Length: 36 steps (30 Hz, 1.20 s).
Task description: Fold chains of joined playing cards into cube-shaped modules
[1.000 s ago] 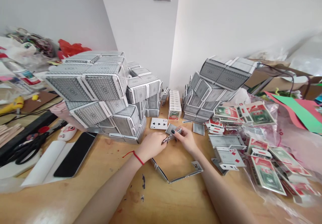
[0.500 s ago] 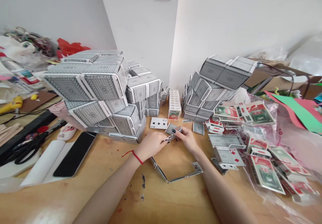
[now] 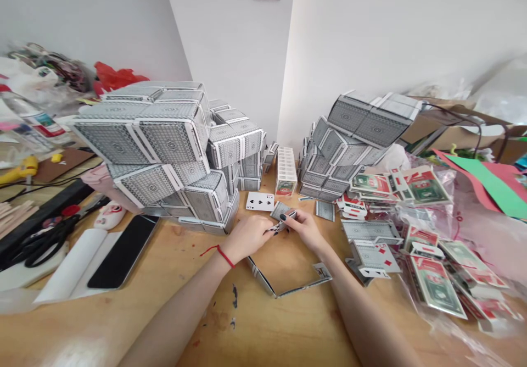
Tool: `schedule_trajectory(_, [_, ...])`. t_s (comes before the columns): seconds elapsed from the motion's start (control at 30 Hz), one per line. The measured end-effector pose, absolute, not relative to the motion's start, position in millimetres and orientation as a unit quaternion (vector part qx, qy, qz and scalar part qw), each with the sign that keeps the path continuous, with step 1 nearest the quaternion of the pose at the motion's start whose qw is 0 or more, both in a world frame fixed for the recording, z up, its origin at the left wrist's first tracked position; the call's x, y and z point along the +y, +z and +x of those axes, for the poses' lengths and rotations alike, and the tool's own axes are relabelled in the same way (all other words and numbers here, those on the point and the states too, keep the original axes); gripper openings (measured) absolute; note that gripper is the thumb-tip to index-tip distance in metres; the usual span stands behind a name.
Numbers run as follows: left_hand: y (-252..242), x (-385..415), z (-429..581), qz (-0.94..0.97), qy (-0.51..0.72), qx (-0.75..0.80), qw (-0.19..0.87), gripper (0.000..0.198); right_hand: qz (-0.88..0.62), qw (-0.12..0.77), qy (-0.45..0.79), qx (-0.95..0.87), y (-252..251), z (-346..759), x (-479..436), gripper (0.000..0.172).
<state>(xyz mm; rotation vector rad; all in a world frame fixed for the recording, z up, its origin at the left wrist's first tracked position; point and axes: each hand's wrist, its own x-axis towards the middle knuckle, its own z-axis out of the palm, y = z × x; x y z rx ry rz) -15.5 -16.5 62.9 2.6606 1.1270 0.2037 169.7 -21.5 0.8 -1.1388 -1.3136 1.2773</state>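
Between my hands is a playing card, seen nearly edge-on and partly covered by my fingers. My left hand, with a red string at the wrist, pinches its left end. My right hand, with dark nails, grips its right end. Just behind lie a face-up spade card and a grey-backed card. In front of my hands, a frame of folded cards stands on the table between my forearms. Another grey-backed card lies to the right of my right hand.
Tall stacks of card-built blocks stand at left and right. A box of decks stands between them. Card boxes and folded cards lie at right; a phone and scissors at left.
Almost nothing differs. Both hands stay at the same spot with the card between them, and the view shifts very slightly.
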Motion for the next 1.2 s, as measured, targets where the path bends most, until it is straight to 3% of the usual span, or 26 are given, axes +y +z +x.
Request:
schedule_trajectory(0.3, [63,-16,-14,0.909,0.071,0.387,0.135,0.024,-0.466,0.439,0.525,-0.56,5,162,-25,0.035])
schedule_trajectory(0.43, [64,-17,-15,0.908,0.075,0.385,0.146,0.015,-0.476,0.458,0.525,-0.537,6,162,-25,0.036])
schedule_trajectory(0.7, [64,-16,-21,0.875,0.062,0.462,0.129,0.021,-0.474,0.476,0.531,-0.517,5,162,-24,0.034])
schedule_trajectory(1.2, [66,-18,-16,0.876,0.08,0.452,0.145,0.018,-0.476,0.478,0.511,-0.533,2,159,-26,0.036])
